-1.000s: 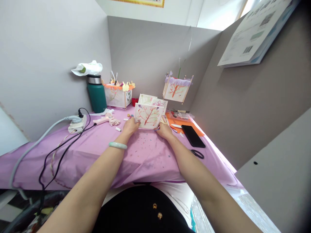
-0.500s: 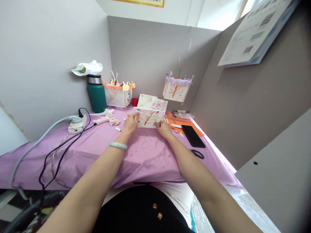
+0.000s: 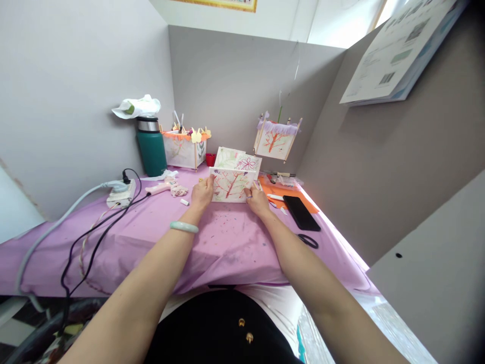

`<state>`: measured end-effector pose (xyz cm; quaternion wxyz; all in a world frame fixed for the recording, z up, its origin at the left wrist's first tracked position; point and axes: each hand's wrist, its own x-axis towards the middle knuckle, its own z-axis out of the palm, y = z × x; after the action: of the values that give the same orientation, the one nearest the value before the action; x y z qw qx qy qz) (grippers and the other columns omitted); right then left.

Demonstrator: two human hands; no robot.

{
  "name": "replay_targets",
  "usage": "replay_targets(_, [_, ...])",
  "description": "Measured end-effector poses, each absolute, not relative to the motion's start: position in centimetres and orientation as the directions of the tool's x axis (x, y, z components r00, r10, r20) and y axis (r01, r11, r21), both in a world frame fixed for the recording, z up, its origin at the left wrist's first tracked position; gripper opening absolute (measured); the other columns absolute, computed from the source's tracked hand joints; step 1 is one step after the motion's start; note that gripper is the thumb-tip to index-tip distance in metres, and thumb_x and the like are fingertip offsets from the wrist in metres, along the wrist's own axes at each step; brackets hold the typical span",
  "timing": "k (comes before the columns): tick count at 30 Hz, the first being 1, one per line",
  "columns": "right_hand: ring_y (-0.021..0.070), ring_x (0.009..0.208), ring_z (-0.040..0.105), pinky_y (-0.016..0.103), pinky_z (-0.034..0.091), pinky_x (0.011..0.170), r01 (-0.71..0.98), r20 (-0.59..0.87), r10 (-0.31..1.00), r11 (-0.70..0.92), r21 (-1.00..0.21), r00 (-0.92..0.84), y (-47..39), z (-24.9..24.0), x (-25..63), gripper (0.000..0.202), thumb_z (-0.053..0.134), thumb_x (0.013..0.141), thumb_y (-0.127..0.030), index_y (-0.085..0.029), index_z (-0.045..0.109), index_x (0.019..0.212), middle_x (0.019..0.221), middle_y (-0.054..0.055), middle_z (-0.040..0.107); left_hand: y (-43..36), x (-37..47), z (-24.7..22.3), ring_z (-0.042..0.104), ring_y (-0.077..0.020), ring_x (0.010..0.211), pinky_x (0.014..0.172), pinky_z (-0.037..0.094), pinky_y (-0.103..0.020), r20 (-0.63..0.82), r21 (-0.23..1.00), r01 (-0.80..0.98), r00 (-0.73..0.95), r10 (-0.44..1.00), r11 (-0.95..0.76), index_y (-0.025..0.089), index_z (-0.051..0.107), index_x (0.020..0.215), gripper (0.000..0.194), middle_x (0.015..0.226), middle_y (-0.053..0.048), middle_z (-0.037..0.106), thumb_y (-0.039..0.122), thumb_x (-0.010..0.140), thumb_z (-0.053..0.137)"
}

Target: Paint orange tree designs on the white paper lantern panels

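Note:
Between my hands stands a white panel (image 3: 230, 185) painted with a red-branched tree and small leaves. My left hand (image 3: 203, 191) grips its left edge, a pale green bangle on that wrist. On the right edge, my right hand (image 3: 258, 198) pinches the panel; a ring shows on one finger. Directly behind are two more drawn panels, one with green leaf shapes (image 3: 228, 157) and one with a magenta flower (image 3: 248, 164). The panel hides their lower parts.
Left: a green bottle (image 3: 150, 146), a painted pen box (image 3: 182, 150), a pink glue gun (image 3: 159, 188) and a power strip (image 3: 122, 195) with cables. Right: a black phone (image 3: 302, 213), scissors (image 3: 308, 240), an orange sheet (image 3: 308, 202) and a hanging painted lantern (image 3: 275, 140).
The panel's painted face has tipped slightly more upright toward me, its lower edge a little lower. My fingers have shifted slightly on both edges.

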<state>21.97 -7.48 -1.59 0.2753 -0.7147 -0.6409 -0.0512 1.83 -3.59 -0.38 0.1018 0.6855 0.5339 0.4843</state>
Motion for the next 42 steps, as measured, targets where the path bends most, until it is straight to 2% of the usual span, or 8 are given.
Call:
replay_targets(7, [0.0223, 0.088, 0.058, 0.028, 0.037, 0.069, 0.936, 0.445, 0.876, -0.019, -0.351, 0.184, -7.4, -1.7, 21.8, 0.042, 0.026, 0.089, -0.046, -0.019, 0.057, 0.096, 0.094, 0.011, 0.064, -4.0, 1.9, -0.1, 0.048, -0.0158, 0.061, 0.056, 0.028, -0.026, 0.600, 0.648, 0.622, -0.060, 0.798, -0.440, 0.020, 0.054, 0.067, 0.053, 0.062, -0.003, 0.055, 0.055, 0.086, 0.018])
replay_targets(11, [0.0192, 0.087, 0.056, 0.026, 0.035, 0.068, 0.921, 0.515, 0.840, 0.052, -0.387, 0.169, -7.7, -1.6, 21.7, 0.041, 0.026, 0.090, -0.047, -0.020, 0.056, 0.098, 0.093, 0.008, 0.063, -4.5, 1.9, 0.3, 0.047, -0.0145, 0.061, 0.057, 0.028, -0.026, 0.633, 0.650, 0.608, -0.103, 0.767, -0.455, 0.020, 0.054, 0.069, 0.047, 0.061, -0.002, 0.053, 0.050, 0.087, 0.022])
replay_targets(15, [0.0178, 0.080, 0.055, 0.025, 0.033, 0.065, 0.912, 0.565, 0.800, 0.056, -0.407, 0.204, -8.3, -1.2, 21.5, 0.047, 0.021, 0.090, -0.050, -0.020, 0.056, 0.095, 0.087, 0.006, 0.063, -4.9, 1.9, 0.6, 0.046, -0.0130, 0.061, 0.058, 0.029, -0.025, 0.667, 0.649, 0.585, -0.128, 0.734, -0.487, 0.020, 0.054, 0.071, 0.043, 0.061, -0.001, 0.053, 0.046, 0.088, 0.024])
replay_targets(26, [0.0156, 0.087, 0.052, 0.024, 0.036, 0.074, 0.902, 0.742, 0.639, 0.175, -0.395, 0.201, -9.3, -0.1, 21.1, 0.048, 0.017, 0.092, -0.044, -0.018, 0.057, 0.083, 0.091, 0.007, 0.060, -5.6, 1.9, 1.1, 0.034, -0.0097, 0.053, 0.054, 0.026, -0.024, 0.694, 0.655, 0.553, -0.169, 0.700, -0.516, 0.018, 0.042, 0.056, 0.045, 0.051, 0.003, 0.037, 0.047, 0.087, 0.027])
replay_targets(33, [0.0157, 0.086, 0.053, 0.024, 0.037, 0.075, 0.875, 0.746, 0.646, 0.256, -0.411, 0.162, -9.9, 0.2, 21.0, 0.051, 0.015, 0.092, -0.045, -0.018, 0.056, 0.079, 0.087, 0.007, 0.060, -5.9, 1.9, 1.3, 0.029, -0.0084, 0.050, 0.050, 0.024, -0.024, 0.678, 0.694, 0.482, -0.188, 0.711, -0.535, 0.018, 0.028, 0.050, 0.047, 0.049, 0.003, 0.027, 0.050, 0.085, 0.030])
replay_targets(42, [0.0175, 0.084, 0.053, 0.027, 0.039, 0.076, 0.855, 0.695, 0.705, 0.267, -0.444, 0.141, -10.0, 0.3, 20.9, 0.050, 0.016, 0.091, -0.047, -0.019, 0.055, 0.079, 0.082, 0.006, 0.060, -6.0, 1.9, 1.5, 0.030, -0.0090, 0.051, 0.050, 0.024, -0.024, 0.657, 0.724, 0.449, -0.217, 0.722, -0.524, 0.018, 0.028, 0.049, 0.046, 0.049, 0.003, 0.026, 0.048, 0.084, 0.033])
